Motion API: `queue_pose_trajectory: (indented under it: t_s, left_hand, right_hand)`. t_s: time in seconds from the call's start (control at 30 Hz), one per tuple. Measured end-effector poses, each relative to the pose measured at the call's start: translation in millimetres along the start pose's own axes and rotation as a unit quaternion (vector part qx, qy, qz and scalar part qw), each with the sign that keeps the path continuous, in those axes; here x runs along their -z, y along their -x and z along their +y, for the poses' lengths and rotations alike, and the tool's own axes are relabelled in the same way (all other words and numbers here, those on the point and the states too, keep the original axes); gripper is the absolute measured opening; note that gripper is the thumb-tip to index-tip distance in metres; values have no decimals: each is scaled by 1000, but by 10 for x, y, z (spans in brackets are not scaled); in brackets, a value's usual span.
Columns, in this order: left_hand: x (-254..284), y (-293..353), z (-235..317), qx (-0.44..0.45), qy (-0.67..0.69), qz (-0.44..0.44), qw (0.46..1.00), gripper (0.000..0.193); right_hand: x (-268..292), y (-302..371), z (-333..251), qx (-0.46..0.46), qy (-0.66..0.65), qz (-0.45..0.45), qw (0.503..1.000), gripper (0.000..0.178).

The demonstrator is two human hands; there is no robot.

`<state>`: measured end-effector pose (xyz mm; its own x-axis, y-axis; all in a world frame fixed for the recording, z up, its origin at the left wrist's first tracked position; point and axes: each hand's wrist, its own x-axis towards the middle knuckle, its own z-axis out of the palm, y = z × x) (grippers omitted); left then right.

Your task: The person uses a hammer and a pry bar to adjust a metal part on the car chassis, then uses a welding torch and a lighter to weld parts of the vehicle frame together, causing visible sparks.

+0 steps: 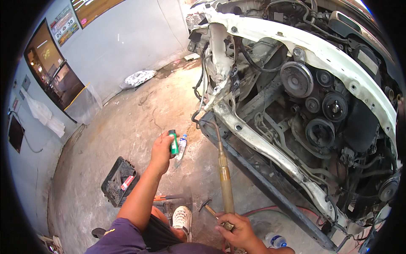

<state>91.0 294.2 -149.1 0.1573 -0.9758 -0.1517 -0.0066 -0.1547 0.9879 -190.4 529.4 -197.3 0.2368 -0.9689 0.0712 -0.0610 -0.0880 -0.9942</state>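
In my left hand (161, 148), closed with the fingers wrapped round it, is a small green lighter (174, 144) with a black top, held up over the floor. My right hand (236, 230) grips the valve end of a brass gas torch (225, 182). The torch slants upward, and its thin bent tip reaches close to the corner of a dark metal beam (270, 186) on the front of a stripped car. No flame shows at the tip. A white bent frame rail (262, 146) runs beside that beam.
Pulleys (297, 79) and hoses sit exposed in the engine bay. On the floor are a black tray (111, 186), a water bottle (182, 143), a second bottle (277, 240), a small hammer (206, 205), an orange-handled tool (167, 197) and a red hose (275, 208). A wall stands at left.
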Motion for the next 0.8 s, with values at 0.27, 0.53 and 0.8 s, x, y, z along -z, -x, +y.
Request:
queue_pose_trajectory:
  t_s: [0.27,0.53,0.8]
  left_hand:
    - [-525,331,58,-138,-112,-51,983,38]
    - [-526,214,-36,-229,-182,1,956,32]
    - [-498,306,-50,-274,-183,12,944,28]
  right_hand:
    - [-7,188,71,-53,45,4,998,25]
    - [-1,181,33,-34,65,-5,997,19]
    - [-63,170,99,-17,54,-6,998,30]
